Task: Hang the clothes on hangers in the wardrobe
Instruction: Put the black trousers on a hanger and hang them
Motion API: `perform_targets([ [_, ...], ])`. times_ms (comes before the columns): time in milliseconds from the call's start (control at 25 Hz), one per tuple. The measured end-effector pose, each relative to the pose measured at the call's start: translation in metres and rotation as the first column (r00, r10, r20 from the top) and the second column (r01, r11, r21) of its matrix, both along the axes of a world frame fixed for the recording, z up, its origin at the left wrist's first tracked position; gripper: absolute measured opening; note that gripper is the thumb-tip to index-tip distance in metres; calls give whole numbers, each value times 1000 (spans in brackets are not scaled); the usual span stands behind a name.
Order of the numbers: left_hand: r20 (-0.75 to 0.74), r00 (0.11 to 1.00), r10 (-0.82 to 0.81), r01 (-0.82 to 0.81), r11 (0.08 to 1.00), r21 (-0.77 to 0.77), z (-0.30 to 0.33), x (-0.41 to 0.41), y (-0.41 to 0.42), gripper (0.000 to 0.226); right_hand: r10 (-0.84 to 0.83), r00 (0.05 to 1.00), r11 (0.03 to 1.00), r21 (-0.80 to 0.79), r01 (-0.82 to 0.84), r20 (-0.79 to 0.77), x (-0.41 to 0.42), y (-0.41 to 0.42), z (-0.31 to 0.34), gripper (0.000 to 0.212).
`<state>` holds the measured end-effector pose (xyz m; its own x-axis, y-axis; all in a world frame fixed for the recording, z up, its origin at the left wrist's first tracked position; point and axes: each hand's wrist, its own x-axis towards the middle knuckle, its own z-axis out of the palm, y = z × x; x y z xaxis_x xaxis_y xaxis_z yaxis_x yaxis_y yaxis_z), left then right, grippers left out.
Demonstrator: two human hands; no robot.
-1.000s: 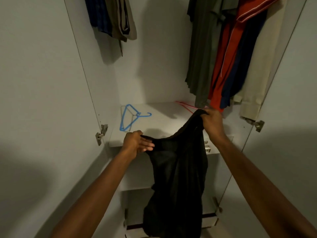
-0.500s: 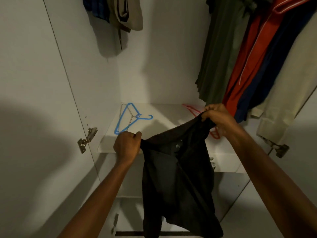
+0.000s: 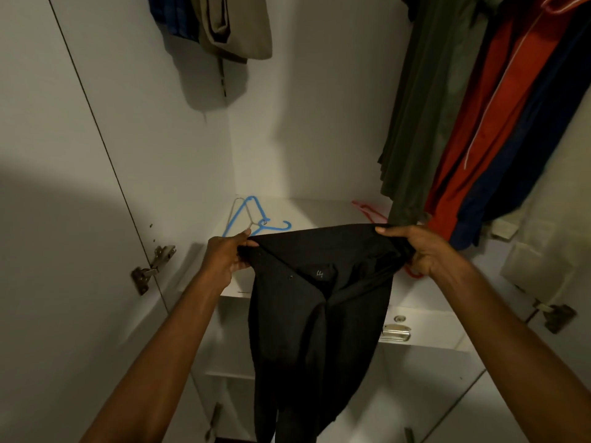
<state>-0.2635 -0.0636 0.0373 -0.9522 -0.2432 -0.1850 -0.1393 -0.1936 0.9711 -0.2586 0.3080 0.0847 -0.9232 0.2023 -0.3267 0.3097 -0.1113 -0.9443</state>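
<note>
In front of wardrobe shelf (image 3: 319, 212), I see black garment (image 3: 319, 314) stretched by top edge, rest hanging limp. Left hand (image 3: 224, 257) pinches left corner, right hand (image 3: 425, 254) grips right corner. I judge cloth soft, light, floppy; best held at top edge. Blue hanger (image 3: 246, 219) lies on shelf, near left hand.

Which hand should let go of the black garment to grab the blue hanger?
Probably the left hand: it grips the black garment right beside the blue hanger on the shelf. The right hand holds the far corner.
</note>
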Motion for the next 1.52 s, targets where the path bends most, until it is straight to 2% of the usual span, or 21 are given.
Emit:
perform_targets([
  [80, 3, 997, -79, 79, 993, 87, 3, -5, -11, 30, 15, 1000, 997, -71, -14, 12, -2, 3, -5, 60],
  [120, -3, 995, -99, 99, 992, 82, 3, -7, -15, 36, 12, 1000, 994, -109, -11, 9, -3, 1, -6, 56],
  [200, -35, 989, -145, 142, 987, -76, 3, -10, -21, 39, -30, 999, 990, -140, 28, -13, -5, -7, -6, 35],
  [320, -142, 934, -327, 254, 891, -376, 5, -9, -23, 31, -66, 995, 991, -116, 58, -68, -8, -21, -6, 20],
  [440, -172, 915, -365, 245, 841, -482, 7, -15, -23, 55, 29, 994, 998, -57, -35, -101, -9, -32, -4, 18],
  [520, -155, 941, -301, 227, 901, -370, 10, -18, -24, 44, 23, 994, 997, -71, -31, -111, -10, -35, -3, 17],
  [600, -78, 975, -209, 201, 974, -99, 9, -17, -30, 25, -91, 991, 988, -134, 78, -95, -10, -29, -6, 12],
  [680, 52, 975, -216, 203, 960, 191, 2, -14, -38, 14, -192, 981, 956, -232, 180, -26, -7, -15, -20, 14],
  [720, 98, 964, -249, 212, 935, 285, -2, -11, -39, 12, -193, 981, 948, -254, 189, 13, -4, -9, -28, 16],
  [840, 146, 953, -267, 207, 921, 330, -13, -11, -37, 18, -129, 989, 956, -258, 143, 69, 8, -2, -50, 13],
  [920, 111, 967, -229, 195, 947, 254, -16, -12, -34, 26, -131, 991, 946, -296, 135, 32, 11, -3, -56, 7],
  [1040, 37, 972, -233, 230, 971, 64, -16, -15, -38, 25, -107, 993, 928, -363, 80, -55, 15, 2, -56, 29],
  [1160, 91, 958, -271, 276, 960, -43, -12, -14, -38, 12, -35, 996, 934, -358, 2, -84, 24, 4, -50, 42],
  [1240, 146, 955, -256, 280, 945, -171, -12, -9, -32, 19, -6, 996, 949, -316, -24, -92, 29, 0, -48, 45],
  [1320, 169, 946, -275, 321, 865, -386, -14, -5, -25, 50, -21, 996, 961, -276, -4, -88, 29, -9, -46, 49],
  [1400, 176, 901, -397, 426, 731, -533, -13, 1, -18, 75, -81, 991, 975, -213, 57, -106, 24, -19, -41, 50],
  [1440, 178, 867, -466, 477, 667, -572, -13, 4, -15, 76, -118, 985, 982, -160, 98, -124, 20, -25, -38, 48],
  [1520, 184, 817, -546, 511, 539, -670, -12, 6, -13, 60, -167, 974, 986, -54, 161, -150, 14, -33, -31, 41],
])
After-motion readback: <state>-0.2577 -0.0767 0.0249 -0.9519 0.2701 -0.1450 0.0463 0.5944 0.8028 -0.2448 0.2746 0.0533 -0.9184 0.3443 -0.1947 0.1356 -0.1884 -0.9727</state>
